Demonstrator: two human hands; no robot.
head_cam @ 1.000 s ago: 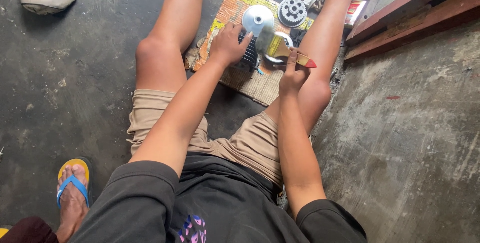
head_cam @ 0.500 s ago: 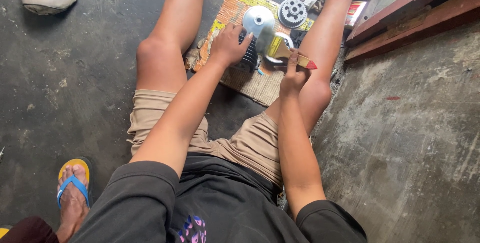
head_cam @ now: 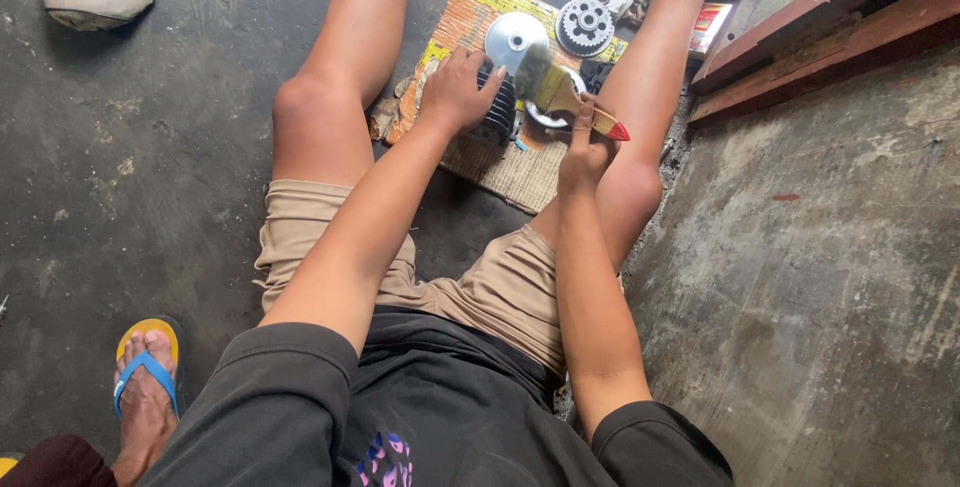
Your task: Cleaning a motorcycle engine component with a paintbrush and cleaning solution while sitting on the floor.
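Gripping a paintbrush (head_cam: 575,107) by its wooden handle, the right hand (head_cam: 583,152) is closed around it in the upper middle of the frame, and the red end of the handle sticks out to the right. The bristles point up-left toward a shiny metal disc (head_cam: 515,42). The left hand (head_cam: 458,92) lies with its fingers spread and bent over a dark ribbed part (head_cam: 497,117), pressing on it from above; it seems to hold this part steady, but the palm hides the contact, so I cannot tell if it really clasps it. The disc stands just above this part, touching or nearly touching the left fingertips. All these things rest on a piece of cardboard (head_cam: 505,172) on the floor, between the person's two bare legs. A toothed gear (head_cam: 585,25) lies on the cardboard near the top, right of the disc. At the lower left of the frame, another person's foot in a blue and yellow sandal (head_cam: 145,372) stands on the concrete.
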